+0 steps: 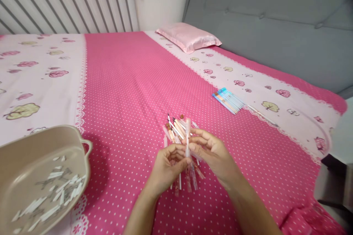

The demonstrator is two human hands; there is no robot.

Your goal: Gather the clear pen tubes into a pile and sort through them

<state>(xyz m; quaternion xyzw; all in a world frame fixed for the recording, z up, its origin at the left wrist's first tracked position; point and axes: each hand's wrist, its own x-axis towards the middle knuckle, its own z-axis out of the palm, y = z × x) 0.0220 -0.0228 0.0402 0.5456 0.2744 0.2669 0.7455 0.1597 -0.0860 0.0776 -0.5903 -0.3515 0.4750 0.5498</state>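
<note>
Both of my hands meet over a pink dotted bedsheet (132, 91). My left hand (168, 167) and my right hand (208, 150) pinch one thin clear-wrapped stick (188, 134) that stands upright between them. Under the hands lies a loose pile of similar wrapped pencil-like sticks (176, 126) with dark and brown tips. More of these sticks show below my fingers, near my wrists.
A beige basin (16, 161) with handles sits at the lower left, holding several white paper scraps. A neat row of blue sticks (228, 100) lies to the right. A pink pillow (189, 36) rests against the grey headboard (275, 18). The bed's edge is at the right.
</note>
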